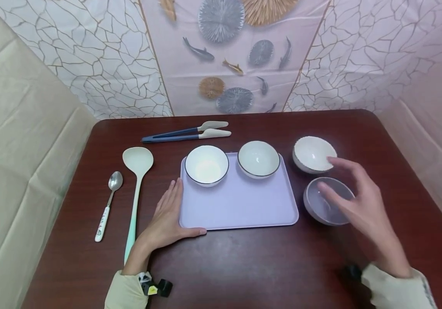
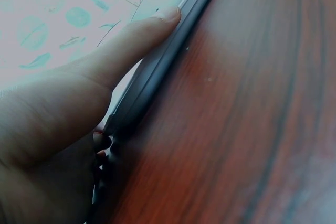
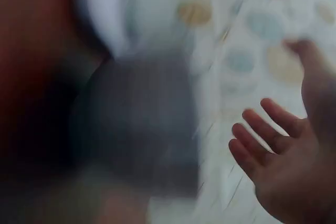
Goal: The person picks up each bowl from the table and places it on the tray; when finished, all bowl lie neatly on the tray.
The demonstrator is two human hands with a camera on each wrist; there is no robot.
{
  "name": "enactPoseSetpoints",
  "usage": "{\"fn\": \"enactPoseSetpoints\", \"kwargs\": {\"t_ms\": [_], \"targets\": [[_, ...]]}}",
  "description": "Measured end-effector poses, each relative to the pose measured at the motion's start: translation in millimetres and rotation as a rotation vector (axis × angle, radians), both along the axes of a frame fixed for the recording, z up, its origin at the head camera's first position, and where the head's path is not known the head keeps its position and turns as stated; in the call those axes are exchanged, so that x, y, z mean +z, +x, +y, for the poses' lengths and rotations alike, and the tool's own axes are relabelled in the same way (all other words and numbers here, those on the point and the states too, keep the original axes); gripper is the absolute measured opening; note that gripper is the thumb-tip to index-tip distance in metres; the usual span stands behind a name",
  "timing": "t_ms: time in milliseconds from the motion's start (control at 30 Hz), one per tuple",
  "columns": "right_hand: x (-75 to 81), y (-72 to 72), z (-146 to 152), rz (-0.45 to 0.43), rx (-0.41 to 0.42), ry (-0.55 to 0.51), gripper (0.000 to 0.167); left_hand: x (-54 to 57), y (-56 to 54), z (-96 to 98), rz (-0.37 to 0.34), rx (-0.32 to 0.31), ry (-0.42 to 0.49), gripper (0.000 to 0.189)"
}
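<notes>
At the lower left corner of the lavender tray point(image 1: 240, 210), my left hand point(image 1: 167, 219) lies with straight fingers along the left rim and the thumb against the front edge. On the tray's back half stand two white bowls with dark rims, a left bowl point(image 1: 207, 165) and a right bowl point(image 1: 258, 159). My right hand point(image 1: 365, 204) hovers over a grey bowl point(image 1: 327, 206) right of the tray, thumb and fingers spread apart, holding nothing. Blurred, the grey bowl point(image 3: 142, 119) shows beside the hand point(image 3: 283, 156) in the right wrist view. Behind it sits a white bowl point(image 1: 311, 152) with an uneven rim.
Blue-handled tongs point(image 1: 186, 134) with pale tips lie behind the tray. To the left are a long pale green ladle point(image 1: 137, 171) and a metal spoon point(image 1: 107, 210) with a white patterned handle. Patterned cloth point(image 1: 113, 56) hangs behind the dark wooden table point(image 1: 244, 266).
</notes>
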State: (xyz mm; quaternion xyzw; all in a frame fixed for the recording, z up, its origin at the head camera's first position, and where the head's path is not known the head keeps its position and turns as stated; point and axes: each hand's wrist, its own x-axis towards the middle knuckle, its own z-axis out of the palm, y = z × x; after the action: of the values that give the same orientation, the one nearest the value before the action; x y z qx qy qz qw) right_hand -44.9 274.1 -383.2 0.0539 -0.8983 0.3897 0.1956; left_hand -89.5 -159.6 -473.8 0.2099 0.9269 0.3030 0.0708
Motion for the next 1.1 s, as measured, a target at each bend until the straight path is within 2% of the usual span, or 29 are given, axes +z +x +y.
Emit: {"fn": "enactPoseSetpoints", "kwargs": {"t_ms": [100,200,300,433,700,867,1000,1100], "targets": [[-24.0,16.8,32.6,-0.143,0.067,-0.002,0.110,-0.8,0.6,-2.1,0.004,0.002,0.001,0.140],[-44.6,31.4,49.1,-0.226,0.148,-0.024,0.131,-2.7,1.5,-2.2,0.004,0.001,0.002,0.140],[-57.4,38.6,53.9,-0.266,0.171,-0.040,0.137,-3.9,2.8,-2.4,0.003,0.002,0.003,0.140],[-64.9,38.5,55.2,-0.286,0.119,-0.030,0.133,-4.1,2.5,-2.3,0.016,0.002,0.016,0.139],[-69.1,31.4,52.4,-0.194,0.038,-0.105,0.121,-3.7,1.6,-1.1,0.027,0.007,0.014,0.139],[-52.9,30.1,49.3,-0.155,-0.029,-0.152,0.119,-4.3,2.4,-0.9,0.031,0.004,0.017,0.139],[-40.6,26.7,40.3,-0.140,-0.013,-0.159,0.119,-3.2,2.7,-1.6,0.025,0.007,0.007,0.140],[-35.5,25.0,20.3,-0.118,0.033,-0.179,0.121,-1.0,1.4,-1.4,0.021,0.007,0.006,0.140]]}}
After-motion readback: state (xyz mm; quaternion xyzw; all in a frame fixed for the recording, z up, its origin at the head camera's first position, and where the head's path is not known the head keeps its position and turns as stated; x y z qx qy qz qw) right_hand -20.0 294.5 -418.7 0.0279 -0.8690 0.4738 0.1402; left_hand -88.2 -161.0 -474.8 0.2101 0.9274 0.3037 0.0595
